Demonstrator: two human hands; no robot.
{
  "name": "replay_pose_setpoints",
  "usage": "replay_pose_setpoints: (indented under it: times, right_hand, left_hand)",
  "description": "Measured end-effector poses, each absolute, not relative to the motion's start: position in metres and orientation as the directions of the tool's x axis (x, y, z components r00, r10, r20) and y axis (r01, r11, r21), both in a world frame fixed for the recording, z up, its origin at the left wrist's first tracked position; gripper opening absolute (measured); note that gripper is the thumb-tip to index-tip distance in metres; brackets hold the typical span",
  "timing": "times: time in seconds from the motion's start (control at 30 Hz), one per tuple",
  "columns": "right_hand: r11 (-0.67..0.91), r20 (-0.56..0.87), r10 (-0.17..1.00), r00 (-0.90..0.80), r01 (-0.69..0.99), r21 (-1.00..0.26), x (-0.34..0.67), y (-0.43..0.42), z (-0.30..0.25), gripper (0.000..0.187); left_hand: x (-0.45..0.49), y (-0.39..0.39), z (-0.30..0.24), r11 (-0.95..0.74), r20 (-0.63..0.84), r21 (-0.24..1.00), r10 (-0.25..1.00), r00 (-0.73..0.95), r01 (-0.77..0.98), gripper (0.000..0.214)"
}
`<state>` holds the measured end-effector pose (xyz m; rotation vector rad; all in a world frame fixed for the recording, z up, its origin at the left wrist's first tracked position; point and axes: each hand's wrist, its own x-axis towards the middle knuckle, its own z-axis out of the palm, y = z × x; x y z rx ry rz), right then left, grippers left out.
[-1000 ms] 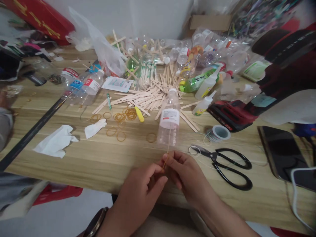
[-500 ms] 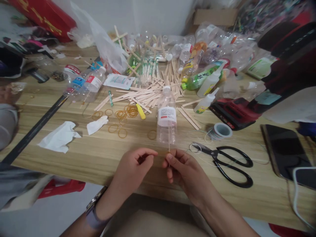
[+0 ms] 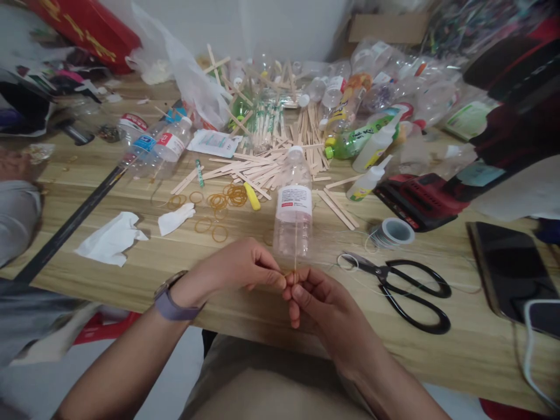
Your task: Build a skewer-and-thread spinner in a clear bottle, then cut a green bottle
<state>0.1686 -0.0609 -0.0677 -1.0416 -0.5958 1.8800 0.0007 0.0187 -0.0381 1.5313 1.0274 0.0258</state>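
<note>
A clear plastic bottle (image 3: pixel 293 210) with a white label lies on the wooden table (image 3: pixel 144 274), its base towards me. A thin wooden skewer (image 3: pixel 296 245) runs out through the base. My right hand (image 3: pixel 321 306) pinches the near end of the skewer. My left hand (image 3: pixel 238 268), with a watch at the wrist, is closed in a pinch right beside it, fingertips touching the same spot where an orange rubber band seems to be; it is too small to be sure.
Black scissors (image 3: pixel 406 291) lie right of my hands, next to a spool of thread (image 3: pixel 391 232). Loose rubber bands (image 3: pixel 219 204), wooden sticks (image 3: pixel 262 169), crumpled tissue (image 3: pixel 111 238), several bottles (image 3: pixel 153 149), a red tool (image 3: pixel 415 201) and a phone (image 3: pixel 510 268) crowd the table. Another person's sleeve (image 3: pixel 15 216) shows at the left.
My left hand drew away from the skewer end, then came back up and pinched at it again. The bottle and my right hand shifted slightly as the view moved.
</note>
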Motion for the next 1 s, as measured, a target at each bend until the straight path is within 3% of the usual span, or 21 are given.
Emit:
replay_pose_setpoints:
  times: [0.1, 0.23, 0.33, 0.5, 0.77, 1.0]
  right_hand:
    - [-0.511, -0.438, 0.86, -0.263, -0.454, -0.73, 0.169, -0.061, -0.067, 0.037]
    - [-0.533, -0.5, 0.843, -0.198, -0.435, -0.726, 0.17, -0.062, -0.068, 0.042]
    - [-0.585, -0.557, 0.803, -0.21, -0.455, -0.671, 0.168, -0.066, -0.071, 0.048]
    - [-0.64, -0.584, 0.754, -0.299, -0.535, -0.552, 0.166, -0.072, -0.072, 0.047]
    - [-0.594, -0.601, 0.779, -0.176, -0.513, -0.619, 0.171, -0.068, -0.069, 0.042]
    - [-0.546, -0.58, 0.805, -0.125, -0.541, -0.64, 0.17, -0.073, -0.069, 0.032]
  left_hand:
    - [0.003, 0.015, -0.046, 0.261, -0.471, 0.881, 0.56, 0.681, 0.395, 0.026]
    - [0.013, -0.007, -0.058, 0.424, -0.472, 0.877, 0.682, 0.558, 0.224, 0.028]
    - [0.021, -0.021, -0.063, 0.571, -0.514, 0.82, 0.695, 0.502, 0.049, 0.034]
    - [0.028, -0.022, -0.067, 0.729, -0.527, 0.67, 0.601, 0.602, -0.141, 0.039]
    - [0.028, -0.024, -0.068, 0.838, -0.564, 0.521, 0.479, 0.673, -0.16, 0.035]
    - [0.029, -0.023, -0.063, 0.851, -0.616, 0.5, 0.481, 0.624, -0.162, 0.041]
